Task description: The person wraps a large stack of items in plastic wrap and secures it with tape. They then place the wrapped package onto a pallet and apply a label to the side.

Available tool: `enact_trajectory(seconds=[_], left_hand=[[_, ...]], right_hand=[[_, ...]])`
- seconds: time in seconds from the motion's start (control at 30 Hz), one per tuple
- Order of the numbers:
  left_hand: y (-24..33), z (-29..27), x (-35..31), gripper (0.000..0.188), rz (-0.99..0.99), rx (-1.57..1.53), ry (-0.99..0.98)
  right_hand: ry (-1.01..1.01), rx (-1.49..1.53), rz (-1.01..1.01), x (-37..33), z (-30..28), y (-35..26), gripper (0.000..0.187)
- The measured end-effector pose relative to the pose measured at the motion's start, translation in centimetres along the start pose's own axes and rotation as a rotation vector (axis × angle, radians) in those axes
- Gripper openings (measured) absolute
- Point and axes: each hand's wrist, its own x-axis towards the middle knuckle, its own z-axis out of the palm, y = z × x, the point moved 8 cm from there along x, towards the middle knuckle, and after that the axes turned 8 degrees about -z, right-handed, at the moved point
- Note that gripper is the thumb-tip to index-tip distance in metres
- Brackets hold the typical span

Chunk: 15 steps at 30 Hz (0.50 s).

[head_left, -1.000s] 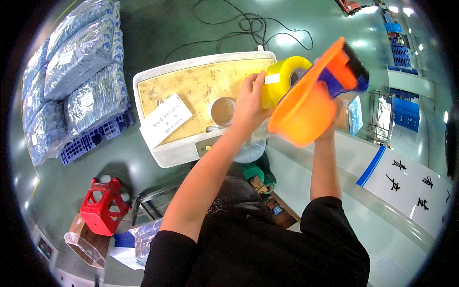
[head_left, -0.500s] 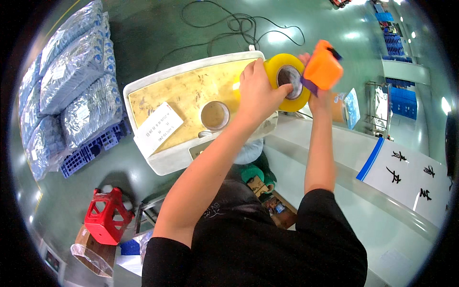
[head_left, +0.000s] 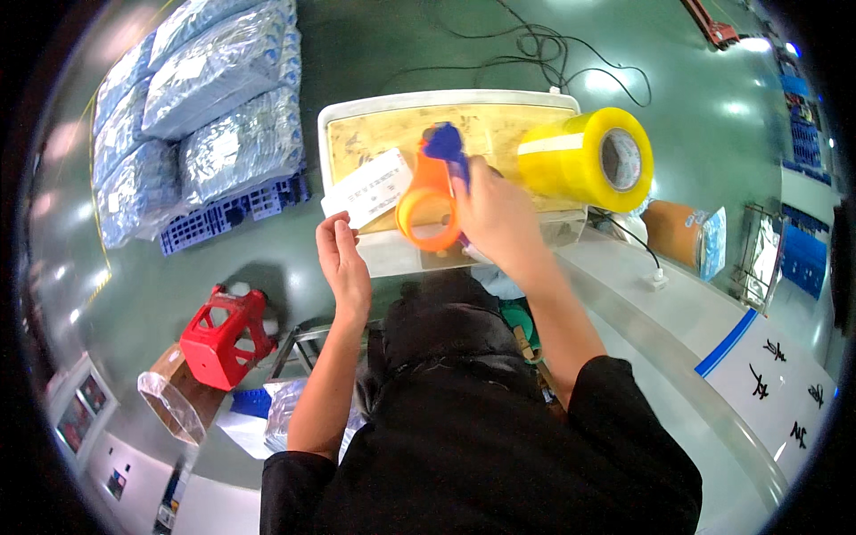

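My right hand point(head_left: 504, 218) is wrapped round an orange tape dispenser point(head_left: 428, 209) with a blue-purple end and handle. It holds the dispenser over the middle of a white-rimmed table point(head_left: 562, 100) with a worn yellow top; motion slightly blurs both. My left hand point(head_left: 343, 267) is open and holds nothing, fingers raised beside the near corner of a white printed slip point(head_left: 370, 187). A large roll of yellow packing tape point(head_left: 584, 160) lies on its side at the table's right end, apart from both hands.
Wrapped bundles point(head_left: 227, 89) are stacked on a blue pallet point(head_left: 236, 209) at the left. A red stool point(head_left: 223, 343) stands near a cardboard box point(head_left: 178, 392). A white ledge point(head_left: 642, 276) runs along the right. Black cable point(head_left: 544, 45) coils on the far floor.
My left hand has let go of the yellow tape roll and moved left to the slip. My right hand has brought the dispenser from the right to mid-table. The whole view has shifted.
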Motion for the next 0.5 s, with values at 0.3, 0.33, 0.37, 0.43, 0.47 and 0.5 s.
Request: enact_trajectory(seconds=[0.3, 0.33, 0.37, 0.43, 0.47, 0.5], left_hand=[[2.9, 0.8, -1.3, 0.022, 0.282, 0.311, 0.009], [3.8, 1.5, -1.7, 0.023, 0.306, 0.308, -0.006], [4.4, 1.9, -2.2, 0.024, 0.321, 0.299, -0.008], [7.0, 5.7, -3.4, 0.044, 0.460, 0.348, -0.131], [8.6, 8.4, -4.3, 0.053, 0.563, 0.375, -0.230], [9.6, 11.2, -5.2, 0.069, 0.585, 0.394, -0.316]], right_hand=[[-0.144, -0.094, -0.062, 2.9, 5.6, -1.5, 0.034], [-0.143, -0.095, -0.084, 1.9, 4.0, -1.7, 0.037], [0.007, -0.073, -0.176, 0.8, 1.0, -2.6, 0.038], [0.311, -0.015, -0.354, -2.4, -6.7, -2.8, 0.041], [0.495, -0.122, -0.352, -3.8, -10.6, -1.4, 0.042], [0.681, -0.221, -0.361, -5.1, -13.8, 0.0, 0.043]])
